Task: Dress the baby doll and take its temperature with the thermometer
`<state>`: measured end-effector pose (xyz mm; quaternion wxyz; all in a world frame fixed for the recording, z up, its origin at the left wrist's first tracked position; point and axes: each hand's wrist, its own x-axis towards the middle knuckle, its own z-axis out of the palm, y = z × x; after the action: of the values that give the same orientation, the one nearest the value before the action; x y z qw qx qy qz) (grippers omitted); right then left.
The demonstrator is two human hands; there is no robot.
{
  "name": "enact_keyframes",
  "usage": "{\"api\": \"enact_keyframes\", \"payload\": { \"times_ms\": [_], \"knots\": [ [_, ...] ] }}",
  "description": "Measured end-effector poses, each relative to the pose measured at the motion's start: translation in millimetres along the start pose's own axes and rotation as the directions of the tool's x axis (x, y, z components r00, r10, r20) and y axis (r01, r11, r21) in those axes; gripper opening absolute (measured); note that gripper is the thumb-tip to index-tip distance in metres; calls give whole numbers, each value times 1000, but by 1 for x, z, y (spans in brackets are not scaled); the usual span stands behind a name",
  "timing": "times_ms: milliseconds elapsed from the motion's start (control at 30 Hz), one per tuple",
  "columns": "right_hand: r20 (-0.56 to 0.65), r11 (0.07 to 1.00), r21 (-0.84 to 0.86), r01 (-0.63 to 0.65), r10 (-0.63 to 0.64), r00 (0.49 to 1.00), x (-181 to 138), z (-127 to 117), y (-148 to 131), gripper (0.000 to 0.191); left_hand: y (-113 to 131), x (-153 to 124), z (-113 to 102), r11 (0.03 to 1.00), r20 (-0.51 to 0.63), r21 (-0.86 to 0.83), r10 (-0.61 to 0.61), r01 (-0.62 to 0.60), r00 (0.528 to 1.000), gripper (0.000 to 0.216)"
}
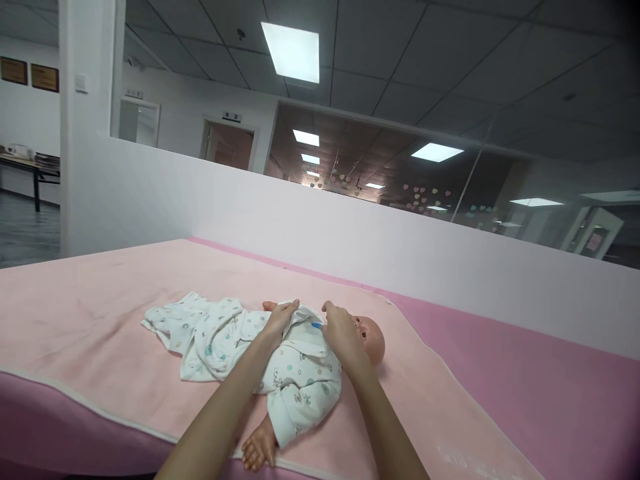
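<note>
A baby doll (371, 339) lies on its back with its head to the right, dressed in a white printed baby shirt (300, 373). My left hand (281, 323) is closed on the shirt's front flap, raising its edge over the doll's chest. At the collar, close to the doll's chin, my right hand (341, 328) has curled fingers on the cloth; its exact grip is partly hidden. Between my hands shows a small blue patch (317, 325) at the neckline. White printed baby trousers (207, 333) stretch to the left. One doll hand (260, 445) pokes from the near sleeve.
Beneath the doll is a pale pink mat (100, 313) with a white-edged border, on a darker pink padded surface (480, 353). A low white wall (350, 233) with glass above it runs behind. Far left stands a table (30, 163) with things on it.
</note>
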<state>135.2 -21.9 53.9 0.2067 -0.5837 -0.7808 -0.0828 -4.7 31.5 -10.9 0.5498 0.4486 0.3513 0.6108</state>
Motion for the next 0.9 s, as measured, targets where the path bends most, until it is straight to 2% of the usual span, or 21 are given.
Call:
{"api": "enact_keyframes", "payload": {
  "times_ms": [100,200,367,467,667,800,900],
  "knots": [
    [13,998,-58,38,-37,999,17,21,-7,31,0,-1,1,998,16,-53,13,-12,1000,41],
    [-11,998,-68,19,-20,1000,32,46,-11,28,1,-2,3,998,-6,-58,20,-21,1000,40],
    [-132,994,98,-52,65,989,38,70,-8,26,3,-4,4,999,7,-47,25,-25,1000,42],
    [-207,957,286,-49,111,972,35,75,-3,26,4,-4,4,999,-1,-14,34,-34,999,43],
    [-300,815,580,-8,223,927,33,77,3,23,4,-5,1,999,17,-21,35,-35,999,42],
    [-392,794,607,34,262,882,32,73,0,15,6,-7,0,999,13,4,42,-42,999,40],
    [-443,844,527,101,171,880,28,69,-4,12,7,-8,0,999,-26,31,44,-43,999,39]
  ]
}}
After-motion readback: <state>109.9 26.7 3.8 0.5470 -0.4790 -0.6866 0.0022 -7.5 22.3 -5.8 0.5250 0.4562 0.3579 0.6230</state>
